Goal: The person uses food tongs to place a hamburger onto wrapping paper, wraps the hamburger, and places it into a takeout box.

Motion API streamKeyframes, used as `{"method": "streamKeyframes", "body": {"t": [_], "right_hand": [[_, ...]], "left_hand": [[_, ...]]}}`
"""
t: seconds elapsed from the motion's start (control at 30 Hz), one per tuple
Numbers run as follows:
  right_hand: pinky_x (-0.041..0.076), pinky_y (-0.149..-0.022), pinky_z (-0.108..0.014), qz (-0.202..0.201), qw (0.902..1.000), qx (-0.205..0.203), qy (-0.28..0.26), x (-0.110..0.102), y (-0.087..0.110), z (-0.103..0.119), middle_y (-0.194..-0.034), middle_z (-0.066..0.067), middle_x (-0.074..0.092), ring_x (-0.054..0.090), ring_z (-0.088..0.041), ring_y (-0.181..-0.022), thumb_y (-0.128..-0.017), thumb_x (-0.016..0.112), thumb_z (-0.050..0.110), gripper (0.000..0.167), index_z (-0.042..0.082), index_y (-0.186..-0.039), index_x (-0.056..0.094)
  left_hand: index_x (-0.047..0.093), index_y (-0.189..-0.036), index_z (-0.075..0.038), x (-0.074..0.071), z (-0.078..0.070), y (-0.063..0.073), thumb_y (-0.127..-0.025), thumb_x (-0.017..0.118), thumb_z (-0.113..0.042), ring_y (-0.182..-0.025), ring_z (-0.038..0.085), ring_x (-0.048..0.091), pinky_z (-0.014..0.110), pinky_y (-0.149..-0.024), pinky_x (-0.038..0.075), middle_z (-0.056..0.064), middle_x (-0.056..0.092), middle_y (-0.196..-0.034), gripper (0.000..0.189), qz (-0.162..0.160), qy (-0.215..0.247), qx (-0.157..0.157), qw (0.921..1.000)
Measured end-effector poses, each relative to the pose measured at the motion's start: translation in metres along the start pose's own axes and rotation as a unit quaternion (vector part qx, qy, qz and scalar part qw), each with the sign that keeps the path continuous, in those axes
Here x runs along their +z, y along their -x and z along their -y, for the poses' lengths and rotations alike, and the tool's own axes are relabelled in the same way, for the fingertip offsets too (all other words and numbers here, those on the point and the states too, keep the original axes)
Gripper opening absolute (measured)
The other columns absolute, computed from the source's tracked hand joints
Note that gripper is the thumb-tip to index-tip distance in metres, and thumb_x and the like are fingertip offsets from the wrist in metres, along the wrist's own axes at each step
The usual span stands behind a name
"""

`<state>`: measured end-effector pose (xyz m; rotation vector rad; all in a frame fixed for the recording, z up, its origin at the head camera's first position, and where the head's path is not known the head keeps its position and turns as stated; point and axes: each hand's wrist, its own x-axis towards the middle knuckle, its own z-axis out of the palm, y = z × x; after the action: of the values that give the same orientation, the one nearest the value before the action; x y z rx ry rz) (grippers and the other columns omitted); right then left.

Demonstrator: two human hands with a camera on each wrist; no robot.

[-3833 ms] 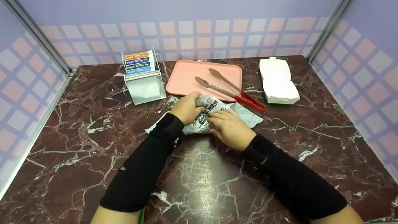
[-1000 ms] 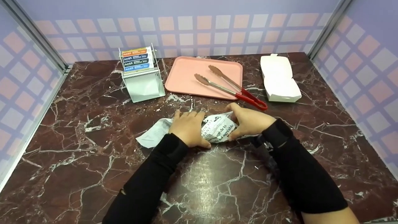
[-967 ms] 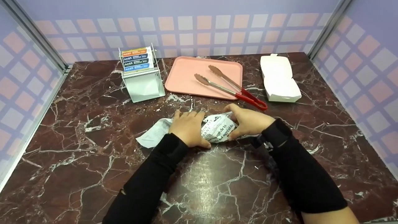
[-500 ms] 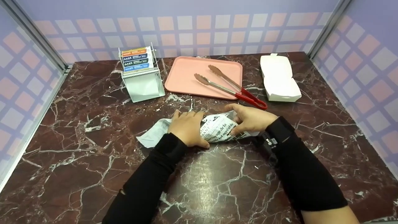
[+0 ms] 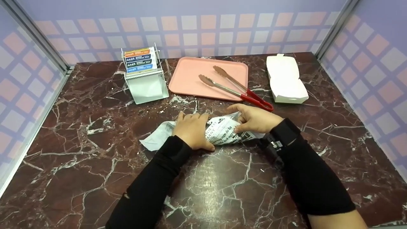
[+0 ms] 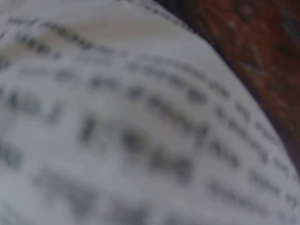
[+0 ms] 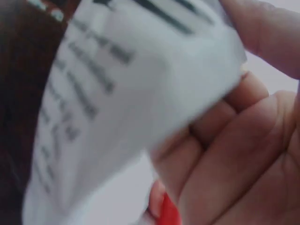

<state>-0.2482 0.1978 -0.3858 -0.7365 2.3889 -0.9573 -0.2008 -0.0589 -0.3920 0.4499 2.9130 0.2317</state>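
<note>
A bundle rolled in newspaper-print wrapping paper lies on the table; whatever is inside is hidden. My left hand grips it from above, thumb on the near side and fingers over the far side. Past that hand a loose flap spreads out to the left. At the right end my right hand has its fingers curled at the paper's edge. In the right wrist view, the paper runs between the thumb and bent fingers. Blurred printed paper fills most of the left wrist view.
Behind the bundle lies a pink tray, with red-handled tongs resting across its right side. A holder with colourful printed packets stands back left. An open white takeaway box sits back right. Patterned walls enclose the marble-look table.
The sheet, spread wider earlier with both hands at its middle, is now a narrow roll. Lately the left hand stays put while the right hand's fingers curl in at the right end.
</note>
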Motion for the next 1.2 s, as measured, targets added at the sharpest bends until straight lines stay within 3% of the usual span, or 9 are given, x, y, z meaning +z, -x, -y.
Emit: {"method": "streamKeyframes", "body": {"t": [0.1,0.17,0.27,0.33,0.5,0.7,0.9,1.2], "right_hand": [[0.058,-0.092,-0.037,-0.048,0.9952,-0.013,0.084,0.006,0.004,0.018,-0.118,-0.007,0.07,0.066,-0.02,-0.102,-0.085,0.088,0.025,0.084,0.01,-0.155,0.044],[0.043,-0.119,-0.051,-0.074,0.9842,-0.026,0.159,0.015,0.006,0.034,-0.149,-0.012,0.056,0.054,-0.028,-0.135,-0.078,0.092,0.035,0.097,0.011,-0.157,0.042],[0.018,-0.131,-0.061,-0.078,0.9707,-0.051,0.222,0.033,0.003,0.053,-0.169,-0.015,0.032,0.029,-0.036,-0.157,-0.068,0.097,0.042,0.121,0.012,-0.164,0.031],[0.01,-0.132,-0.063,-0.063,0.9644,-0.057,0.25,0.045,-0.001,0.06,-0.173,-0.018,0.025,0.022,-0.04,-0.16,-0.065,0.098,0.043,0.132,0.011,-0.168,0.02],[0.019,-0.132,-0.057,-0.038,0.9626,-0.047,0.264,0.066,-0.016,0.059,-0.169,-0.024,0.031,0.031,-0.04,-0.156,-0.07,0.097,0.034,0.139,0.004,-0.169,0.004],[0.026,-0.129,-0.057,-0.056,0.9552,-0.047,0.287,0.07,-0.022,0.053,-0.164,-0.027,0.039,0.039,-0.042,-0.152,-0.08,0.09,0.035,0.121,-0.003,-0.166,0.015],[0.032,-0.125,-0.058,-0.063,0.9514,-0.048,0.298,0.066,-0.022,0.052,-0.161,-0.023,0.045,0.045,-0.041,-0.148,-0.086,0.085,0.024,0.1,-0.003,-0.163,0.027],[0.025,-0.129,-0.061,-0.056,0.9512,-0.072,0.295,0.071,-0.021,0.057,-0.168,-0.026,0.032,0.035,-0.042,-0.154,-0.079,0.09,0.035,0.125,-0.002,-0.167,0.009]], "left_hand": [[0.04,-0.161,-0.015,0.001,-0.001,0.0,-0.06,0.093,-0.069,-0.149,0.043,0.044,0.066,-0.13,0.013,0.013,0.049,-0.162,0.126,-0.003,-0.002,0.0,1.0],[0.041,-0.159,-0.014,0.001,-0.002,0.0,-0.06,0.093,-0.069,-0.148,0.043,0.045,0.066,-0.13,0.013,0.014,0.05,-0.16,0.125,-0.005,-0.006,0.001,1.0],[0.042,-0.16,-0.014,0.002,-0.004,-0.001,-0.059,0.093,-0.069,-0.148,0.043,0.045,0.066,-0.131,0.013,0.013,0.052,-0.159,0.126,-0.006,-0.011,-0.001,0.9999],[0.039,-0.162,-0.012,0.001,-0.005,-0.002,-0.059,0.092,-0.069,-0.149,0.042,0.044,0.066,-0.131,0.012,0.013,0.051,-0.159,0.129,-0.003,-0.012,-0.002,0.9999],[0.032,-0.164,-0.004,0.001,-0.004,-0.002,-0.062,0.091,-0.067,-0.15,0.043,0.043,0.066,-0.131,0.011,0.017,0.048,-0.161,0.135,0.0,-0.01,0.003,0.9999],[0.035,-0.162,-0.005,-0.001,0.005,0.0,-0.06,0.093,-0.067,-0.15,0.043,0.042,0.068,-0.13,0.011,0.017,0.048,-0.161,0.133,0.004,0.001,0.019,0.9998],[0.036,-0.161,-0.008,-0.005,0.014,0.002,-0.058,0.096,-0.064,-0.151,0.042,0.04,0.067,-0.13,0.011,0.016,0.046,-0.163,0.132,0.023,0.025,0.02,0.9992],[0.024,-0.166,-0.001,-0.001,0.002,-0.001,-0.06,0.096,-0.062,-0.152,0.043,0.038,0.064,-0.132,0.012,0.017,0.041,-0.166,0.141,0.026,0.027,0.025,0.999]]}}
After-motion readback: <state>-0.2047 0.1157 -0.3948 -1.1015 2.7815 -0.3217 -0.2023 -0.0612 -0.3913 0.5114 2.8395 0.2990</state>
